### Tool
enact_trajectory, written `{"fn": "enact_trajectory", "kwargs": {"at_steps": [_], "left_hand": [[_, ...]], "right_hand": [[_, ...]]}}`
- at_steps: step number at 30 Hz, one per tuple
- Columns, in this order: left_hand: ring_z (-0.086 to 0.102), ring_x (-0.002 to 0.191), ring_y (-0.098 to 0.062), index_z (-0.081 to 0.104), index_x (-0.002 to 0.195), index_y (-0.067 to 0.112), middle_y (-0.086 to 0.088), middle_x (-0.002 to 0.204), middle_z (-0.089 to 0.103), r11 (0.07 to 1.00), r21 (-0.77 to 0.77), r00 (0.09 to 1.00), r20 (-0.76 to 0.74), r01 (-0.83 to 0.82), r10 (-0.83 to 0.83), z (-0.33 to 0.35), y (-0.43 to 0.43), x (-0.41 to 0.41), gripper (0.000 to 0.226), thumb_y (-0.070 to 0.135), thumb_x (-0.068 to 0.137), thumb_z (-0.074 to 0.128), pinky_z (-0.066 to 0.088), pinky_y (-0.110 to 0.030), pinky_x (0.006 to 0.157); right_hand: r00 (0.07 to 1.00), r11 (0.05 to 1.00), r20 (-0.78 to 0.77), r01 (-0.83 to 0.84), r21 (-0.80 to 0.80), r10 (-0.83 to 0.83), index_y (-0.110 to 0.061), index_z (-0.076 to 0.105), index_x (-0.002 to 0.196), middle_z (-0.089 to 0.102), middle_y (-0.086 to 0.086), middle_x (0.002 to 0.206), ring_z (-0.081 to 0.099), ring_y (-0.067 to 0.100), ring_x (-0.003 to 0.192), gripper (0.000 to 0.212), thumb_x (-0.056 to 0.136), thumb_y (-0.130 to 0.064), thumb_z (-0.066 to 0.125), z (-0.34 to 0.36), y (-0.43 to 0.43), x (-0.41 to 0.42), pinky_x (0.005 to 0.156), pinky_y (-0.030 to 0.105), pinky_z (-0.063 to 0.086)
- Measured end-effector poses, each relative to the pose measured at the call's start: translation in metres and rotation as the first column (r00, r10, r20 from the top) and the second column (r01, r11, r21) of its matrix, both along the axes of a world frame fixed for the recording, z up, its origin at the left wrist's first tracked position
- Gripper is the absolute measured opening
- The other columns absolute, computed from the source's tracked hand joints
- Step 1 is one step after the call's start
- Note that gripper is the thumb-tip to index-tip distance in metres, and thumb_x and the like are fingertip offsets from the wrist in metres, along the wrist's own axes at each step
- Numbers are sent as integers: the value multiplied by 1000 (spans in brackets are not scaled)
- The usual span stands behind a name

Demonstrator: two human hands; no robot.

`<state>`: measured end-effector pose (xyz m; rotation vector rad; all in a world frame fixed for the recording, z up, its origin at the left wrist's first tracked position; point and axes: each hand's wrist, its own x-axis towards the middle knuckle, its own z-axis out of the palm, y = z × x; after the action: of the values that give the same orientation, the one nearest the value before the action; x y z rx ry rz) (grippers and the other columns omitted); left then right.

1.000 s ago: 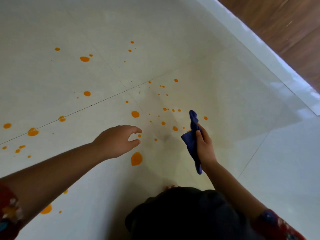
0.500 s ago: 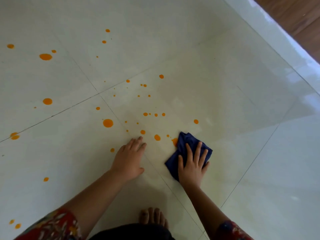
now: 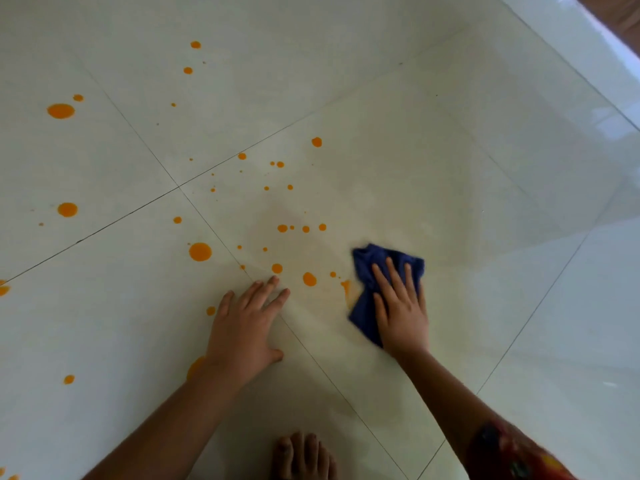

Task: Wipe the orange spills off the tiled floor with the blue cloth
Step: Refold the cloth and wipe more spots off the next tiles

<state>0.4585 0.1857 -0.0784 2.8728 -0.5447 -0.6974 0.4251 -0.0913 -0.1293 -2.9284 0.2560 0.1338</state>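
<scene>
The blue cloth (image 3: 367,271) lies crumpled on the pale tiled floor (image 3: 450,168). My right hand (image 3: 398,306) presses flat on top of it, fingers spread. A smeared orange streak (image 3: 346,287) sits at the cloth's left edge. Orange spills dot the floor to the left and beyond: a large drop (image 3: 200,251), another (image 3: 309,279), and several small ones (image 3: 282,228). My left hand (image 3: 244,323) rests flat on the tile with nothing in it, fingertips close to one drop (image 3: 276,268). Part of a spill (image 3: 194,367) shows under my left wrist.
A bare foot (image 3: 301,455) stands at the bottom edge between my arms. A white raised border (image 3: 588,36) runs along the top right, with brown floor beyond. More orange drops (image 3: 60,110) lie far left.
My right hand came down from holding the cloth in the air and now presses it on the floor, sliding it slightly right. My left hand dropped flat onto the tile.
</scene>
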Motion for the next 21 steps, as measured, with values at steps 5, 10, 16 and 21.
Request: {"fn": "enact_trajectory", "kwargs": {"at_steps": [5, 10, 16, 21], "left_hand": [[2, 148, -11, 3, 151, 40, 14, 160, -11, 1000, -10, 1000, -1, 6, -6, 1, 0, -1, 104, 58, 72, 68, 3, -41, 118], [2, 148, -9, 4, 151, 39, 15, 160, -10, 999, -50, 1000, -3, -8, 8, 2, 2, -1, 103, 58, 73, 68, 2, -41, 118], [1, 147, -8, 4, 150, 41, 15, 160, -8, 998, -52, 1000, -14, -24, 23, 0, 3, -1, 103, 56, 71, 69, 0, -39, 118], [4, 147, -8, 8, 150, 41, 15, 160, -5, 997, -72, 1000, -10, -28, 28, -2, 3, -1, 104, 57, 69, 71, 2, -40, 118]], "right_hand": [[930, 931, 24, 366, 9, -366, -31, 23, 152, 15, -4, 161, 6, 25, 149, 52, 101, -37, 28, -4, -20, 53, 120, 46, 11], [987, 991, 95, -130, -21, 131, -27, 36, 148, 30, 0, 157, 20, 31, 147, 52, 96, -35, 33, -9, 56, 40, 117, 50, 21], [999, 998, 22, 37, -55, -36, -37, 25, 150, 19, -7, 159, 11, 24, 149, 54, 96, -42, 29, -1, -5, -46, 116, 49, 21], [965, 965, 38, 261, -18, -260, -34, 26, 150, 18, -4, 161, 9, 30, 149, 58, 94, -47, 21, -5, 35, 51, 118, 52, 14]]}}
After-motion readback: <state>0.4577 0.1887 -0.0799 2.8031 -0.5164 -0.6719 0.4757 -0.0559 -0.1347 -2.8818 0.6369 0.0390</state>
